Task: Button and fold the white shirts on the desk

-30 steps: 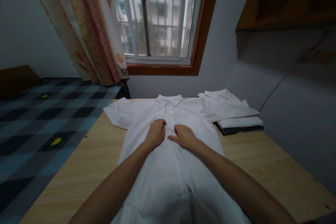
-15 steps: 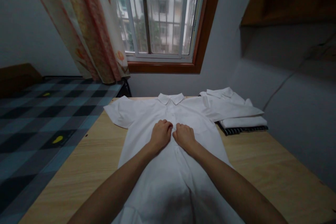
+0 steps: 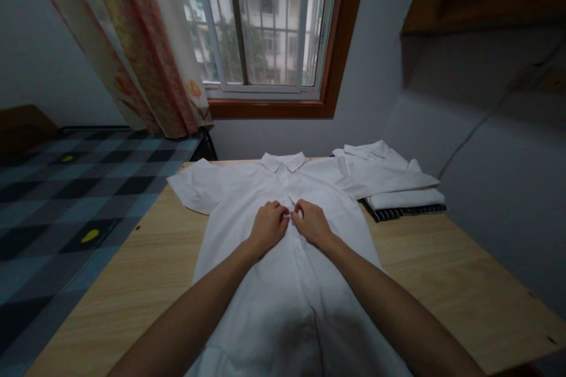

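Nearest, the bottom part of a white cloth shirt with short sleeves and a collar (image 3: pixel 278 288) lies front up on a pale wooden table (image 3: pixel 145 265), and a dark line runs down its front, so that part looks not yet done up. Farther on, at the middle of the shirt front, the left hand (image 3: pixel 269 225) and the right hand (image 3: pixel 313 222) are just beside each other. Both have their fingers curled in, with fingertips nearly closed, and seem to pinch the shirt's front edge; a button there is too small to see. Just past them is a small gap in the front. Beyond that, the edges look together up to the collar, but I cannot tell which buttons are done. The sleeves are spread out, so no folding shows yet. At the far right, a neat pile of white and black striped folded clothes (image 3: pixel 404 200) looks finished.
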Demonstrator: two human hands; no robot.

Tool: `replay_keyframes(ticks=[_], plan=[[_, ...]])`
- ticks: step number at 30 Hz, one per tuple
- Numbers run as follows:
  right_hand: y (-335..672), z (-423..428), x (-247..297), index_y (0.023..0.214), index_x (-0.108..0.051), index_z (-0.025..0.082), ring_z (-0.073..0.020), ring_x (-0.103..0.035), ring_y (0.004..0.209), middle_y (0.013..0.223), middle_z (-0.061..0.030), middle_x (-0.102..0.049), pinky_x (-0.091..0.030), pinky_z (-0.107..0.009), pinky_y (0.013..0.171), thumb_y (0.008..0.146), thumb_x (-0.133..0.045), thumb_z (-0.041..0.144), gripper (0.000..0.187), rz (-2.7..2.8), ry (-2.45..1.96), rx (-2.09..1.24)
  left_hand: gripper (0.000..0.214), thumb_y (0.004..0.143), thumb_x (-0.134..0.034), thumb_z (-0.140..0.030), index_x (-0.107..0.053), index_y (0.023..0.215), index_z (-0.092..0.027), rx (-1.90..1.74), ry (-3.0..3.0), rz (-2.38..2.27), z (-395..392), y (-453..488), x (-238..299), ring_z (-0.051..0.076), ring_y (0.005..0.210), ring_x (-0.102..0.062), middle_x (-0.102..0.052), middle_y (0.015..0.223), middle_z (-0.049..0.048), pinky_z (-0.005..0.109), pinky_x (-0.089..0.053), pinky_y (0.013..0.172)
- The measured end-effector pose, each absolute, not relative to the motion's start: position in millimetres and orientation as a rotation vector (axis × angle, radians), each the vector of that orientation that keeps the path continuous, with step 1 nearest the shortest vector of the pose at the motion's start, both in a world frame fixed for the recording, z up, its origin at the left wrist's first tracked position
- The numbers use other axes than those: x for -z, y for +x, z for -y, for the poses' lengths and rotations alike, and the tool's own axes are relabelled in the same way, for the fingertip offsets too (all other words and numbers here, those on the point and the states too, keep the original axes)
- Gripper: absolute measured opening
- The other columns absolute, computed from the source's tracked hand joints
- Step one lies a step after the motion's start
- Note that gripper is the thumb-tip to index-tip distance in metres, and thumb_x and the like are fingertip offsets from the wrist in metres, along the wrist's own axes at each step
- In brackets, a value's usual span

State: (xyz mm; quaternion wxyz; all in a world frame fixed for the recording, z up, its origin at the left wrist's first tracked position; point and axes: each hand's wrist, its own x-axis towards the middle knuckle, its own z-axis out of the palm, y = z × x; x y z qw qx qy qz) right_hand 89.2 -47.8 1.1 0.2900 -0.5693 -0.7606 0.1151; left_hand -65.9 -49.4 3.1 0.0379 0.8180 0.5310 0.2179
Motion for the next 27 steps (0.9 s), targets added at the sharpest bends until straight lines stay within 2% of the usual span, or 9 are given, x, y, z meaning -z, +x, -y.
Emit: replay_keyframes(ticks=[3,8,13,16,22,27], plan=[[89,45,3,0.086,-0.053,0.021,-0.0177,-0.056,0.067,0.070,0.0007,-0.059,-0.036,-0.026,0.065,0.078,-0.059,0.025,0.012,1.896,-1.550,-0.345,0.015,0.086,-0.055,-0.023,-0.069,0.090,-0.018,-0.654,2.475,-1.622,49,-66,-4,0.022,0.090,-0.056,-0.064,0.093,0.0075,0.034,-0.042,0.080],[93,41,5,0.100,-0.053,0.020,-0.0161,-0.053,0.061,0.064,0.0052,-0.054,-0.036,-0.025,0.061,0.066,-0.054,0.015,0.034,1.713,-1.525,-0.446,0.011,0.085,-0.059,-0.024,-0.068,0.088,-0.018,-0.648,2.419,-1.622,46,-66,-4,0.021,0.089,-0.056,-0.064,0.091,0.0068,0.033,-0.042,0.080],[93,38,8,0.079,-0.058,0.020,-0.0143,-0.054,0.059,0.063,0.0038,-0.057,-0.040,-0.024,0.059,0.064,-0.056,0.019,0.015,1.595,-1.477,-0.556,0.011,0.086,-0.058,-0.024,-0.066,0.081,-0.017,-0.629,2.428,-1.625,46,-66,-3,0.021,0.086,-0.056,-0.064,0.086,0.0061,0.033,-0.041,0.077],[92,37,12,0.073,-0.061,0.019,-0.0138,-0.056,0.057,0.061,0.0029,-0.060,-0.043,-0.023,0.058,0.065,-0.059,0.023,0.009,1.549,-1.419,-0.650,0.013,0.087,-0.055,-0.024,-0.065,0.082,-0.017,-0.614,2.440,-1.632,47,-66,-3,0.021,0.086,-0.056,-0.064,0.087,0.0063,0.032,-0.041,0.077],[92,36,15,0.068,-0.065,0.018,-0.0147,-0.057,0.056,0.058,0.0005,-0.063,-0.044,-0.023,0.054,0.066,-0.060,0.028,0.011,1.492,-1.368,-0.817,0.016,0.088,-0.051,-0.025,-0.064,0.082,-0.017,-0.551,2.397,-1.655,46,-67,-8,0.021,0.085,-0.057,-0.066,0.088,0.0068,0.032,-0.041,0.075],[91,40,10,0.069,-0.064,0.018,-0.0143,-0.057,0.057,0.061,0.0008,-0.064,-0.044,-0.024,0.056,0.067,-0.059,0.028,0.011,1.498,-1.312,-0.805,0.015,0.086,-0.052,-0.024,-0.064,0.080,-0.018,-0.563,2.341,-1.664,45,-67,-10,0.020,0.083,-0.058,-0.066,0.086,0.0059,0.031,-0.041,0.074]])
